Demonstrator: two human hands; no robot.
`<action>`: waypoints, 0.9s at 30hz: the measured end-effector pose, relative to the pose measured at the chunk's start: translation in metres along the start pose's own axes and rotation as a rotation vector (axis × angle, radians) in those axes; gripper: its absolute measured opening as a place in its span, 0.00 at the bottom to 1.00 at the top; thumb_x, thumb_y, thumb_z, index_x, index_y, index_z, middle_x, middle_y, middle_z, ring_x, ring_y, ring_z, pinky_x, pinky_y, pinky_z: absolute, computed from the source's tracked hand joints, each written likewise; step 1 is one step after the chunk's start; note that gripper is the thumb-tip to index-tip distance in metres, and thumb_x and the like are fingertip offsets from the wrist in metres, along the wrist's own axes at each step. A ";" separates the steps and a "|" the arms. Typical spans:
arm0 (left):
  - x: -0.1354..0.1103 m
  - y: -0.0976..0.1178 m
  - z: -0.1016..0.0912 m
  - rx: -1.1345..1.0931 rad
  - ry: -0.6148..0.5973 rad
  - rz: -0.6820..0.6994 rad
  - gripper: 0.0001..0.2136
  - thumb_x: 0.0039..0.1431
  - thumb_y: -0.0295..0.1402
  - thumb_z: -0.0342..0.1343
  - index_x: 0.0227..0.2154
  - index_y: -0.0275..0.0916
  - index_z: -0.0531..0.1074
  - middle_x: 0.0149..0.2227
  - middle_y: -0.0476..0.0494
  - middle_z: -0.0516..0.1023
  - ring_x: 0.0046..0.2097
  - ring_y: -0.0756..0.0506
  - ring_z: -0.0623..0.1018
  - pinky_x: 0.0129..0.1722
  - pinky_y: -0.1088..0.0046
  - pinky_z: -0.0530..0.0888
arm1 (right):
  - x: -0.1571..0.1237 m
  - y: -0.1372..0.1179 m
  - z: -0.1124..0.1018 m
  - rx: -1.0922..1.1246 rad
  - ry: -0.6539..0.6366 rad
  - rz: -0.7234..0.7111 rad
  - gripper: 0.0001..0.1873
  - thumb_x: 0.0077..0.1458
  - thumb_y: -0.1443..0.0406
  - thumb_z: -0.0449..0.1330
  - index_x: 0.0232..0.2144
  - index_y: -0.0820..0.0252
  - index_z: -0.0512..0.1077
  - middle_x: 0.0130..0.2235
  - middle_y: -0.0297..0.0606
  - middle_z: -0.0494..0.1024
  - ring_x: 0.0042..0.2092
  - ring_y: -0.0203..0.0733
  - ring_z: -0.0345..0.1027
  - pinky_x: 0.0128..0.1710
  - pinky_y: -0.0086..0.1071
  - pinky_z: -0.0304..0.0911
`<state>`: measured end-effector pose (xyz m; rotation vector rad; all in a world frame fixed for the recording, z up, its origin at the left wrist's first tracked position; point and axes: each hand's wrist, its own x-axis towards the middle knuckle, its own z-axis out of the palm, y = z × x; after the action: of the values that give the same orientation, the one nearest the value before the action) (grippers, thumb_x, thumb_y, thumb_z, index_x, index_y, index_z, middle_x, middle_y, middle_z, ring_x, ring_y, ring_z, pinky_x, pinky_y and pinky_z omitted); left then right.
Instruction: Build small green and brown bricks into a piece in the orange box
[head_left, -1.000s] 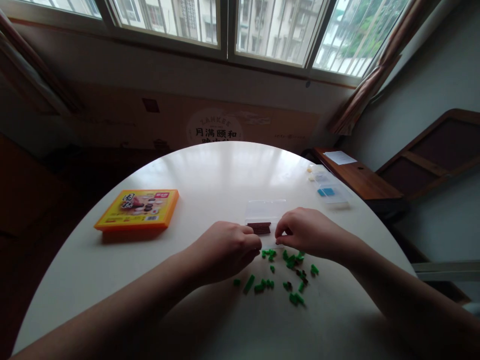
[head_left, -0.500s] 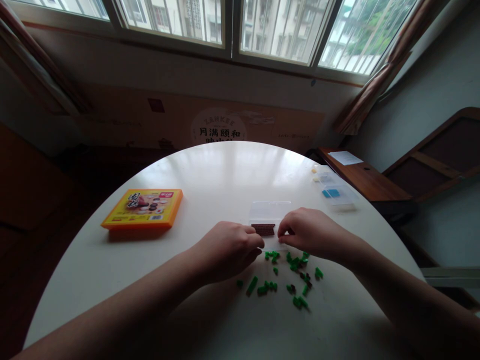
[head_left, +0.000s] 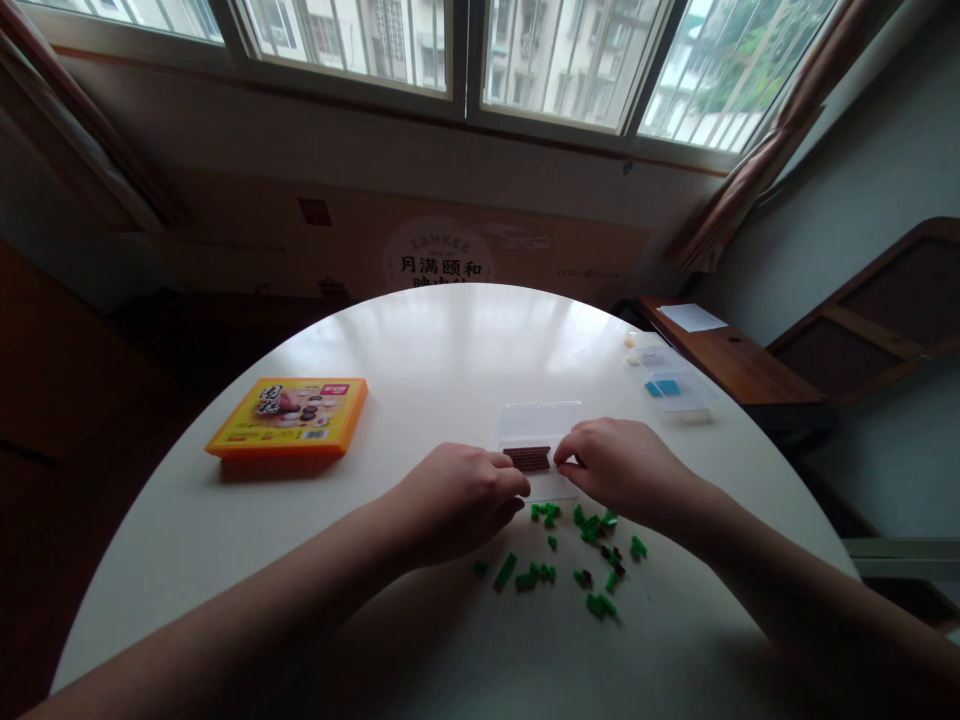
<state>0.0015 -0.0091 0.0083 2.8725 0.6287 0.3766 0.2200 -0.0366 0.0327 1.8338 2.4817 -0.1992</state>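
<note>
Two large characters, 围棋, stood out on the yellow box (head_left: 289, 415) at the left of the frame; its small red label and the print along its lower edge were too tiny for me to read. On the wall poster (head_left: 352, 240), upper centre, I could make out 月满颐和, while the line below was cut off by the edge of the white table (head_left: 420, 345) and the lettering arched above it was blurred.

Just below and right of centre, a dark brown studded piece (head_left: 527, 459) lay in an open clear plastic case (head_left: 540, 418), its left end partly covered by the left hand (head_left: 469, 495). That hand came in from the lower left, palm down, fingers curled; whether they gripped anything I couldn't tell. The right hand (head_left: 611, 455) reached in from the lower right, wrist bent, thumb and forefinger drawn together near the piece's right end, and what might have been between them was too small to make out. Green bricks (head_left: 505, 571) were scattered below both hands, with a few brown bits (head_left: 619, 567) among them.
</note>
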 end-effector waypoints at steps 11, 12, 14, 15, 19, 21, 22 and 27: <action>0.000 0.000 0.000 0.005 0.017 0.013 0.08 0.59 0.29 0.51 0.32 0.43 0.76 0.30 0.49 0.78 0.29 0.49 0.76 0.27 0.75 0.65 | 0.003 -0.004 0.004 -0.039 0.047 0.064 0.11 0.57 0.63 0.54 0.34 0.50 0.78 0.34 0.34 0.79 0.35 0.38 0.70 0.30 0.29 0.54; 0.000 0.000 0.000 0.001 0.015 0.014 0.08 0.59 0.29 0.51 0.32 0.43 0.76 0.30 0.49 0.79 0.29 0.49 0.76 0.27 0.75 0.65 | 0.004 -0.004 0.004 -0.056 0.055 0.070 0.12 0.58 0.63 0.54 0.34 0.51 0.78 0.35 0.35 0.79 0.35 0.39 0.70 0.30 0.29 0.54; -0.001 0.000 -0.001 -0.006 0.013 0.018 0.08 0.59 0.29 0.51 0.32 0.42 0.76 0.30 0.48 0.79 0.29 0.49 0.76 0.27 0.76 0.65 | 0.004 -0.005 0.006 -0.085 0.066 0.077 0.13 0.59 0.63 0.53 0.34 0.53 0.78 0.36 0.37 0.79 0.35 0.39 0.70 0.29 0.29 0.54; -0.001 0.000 -0.001 -0.007 0.015 0.019 0.08 0.59 0.29 0.51 0.32 0.42 0.76 0.30 0.48 0.79 0.29 0.49 0.76 0.27 0.76 0.65 | 0.004 -0.005 0.007 -0.092 0.070 0.077 0.13 0.59 0.63 0.53 0.34 0.53 0.78 0.36 0.38 0.79 0.35 0.39 0.70 0.29 0.29 0.53; -0.001 0.000 0.000 -0.007 0.026 0.019 0.08 0.59 0.29 0.52 0.32 0.42 0.76 0.30 0.48 0.79 0.29 0.50 0.76 0.27 0.76 0.65 | 0.004 -0.006 0.008 -0.101 0.092 0.075 0.14 0.58 0.63 0.52 0.34 0.54 0.78 0.36 0.38 0.79 0.33 0.38 0.70 0.28 0.28 0.52; -0.001 0.000 0.000 -0.008 0.022 0.012 0.07 0.59 0.30 0.52 0.32 0.43 0.76 0.30 0.49 0.79 0.29 0.49 0.76 0.27 0.76 0.66 | 0.004 -0.006 0.008 -0.099 0.102 0.078 0.13 0.58 0.63 0.52 0.33 0.54 0.78 0.35 0.37 0.79 0.32 0.37 0.69 0.27 0.28 0.51; -0.001 0.000 0.001 -0.007 0.018 0.008 0.07 0.59 0.30 0.52 0.33 0.43 0.76 0.30 0.49 0.79 0.29 0.49 0.76 0.28 0.76 0.66 | 0.004 -0.006 0.008 -0.096 0.101 0.077 0.13 0.58 0.64 0.53 0.33 0.54 0.78 0.35 0.37 0.79 0.31 0.37 0.69 0.27 0.28 0.50; -0.001 -0.001 0.002 0.000 0.021 0.004 0.07 0.58 0.30 0.53 0.33 0.43 0.76 0.30 0.49 0.78 0.29 0.49 0.77 0.29 0.75 0.68 | 0.003 -0.005 0.006 -0.060 0.094 0.062 0.12 0.56 0.64 0.55 0.32 0.52 0.79 0.34 0.36 0.79 0.32 0.37 0.69 0.28 0.28 0.51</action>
<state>0.0005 -0.0091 0.0059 2.8739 0.6274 0.4078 0.2141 -0.0366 0.0265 1.9355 2.4578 -0.0362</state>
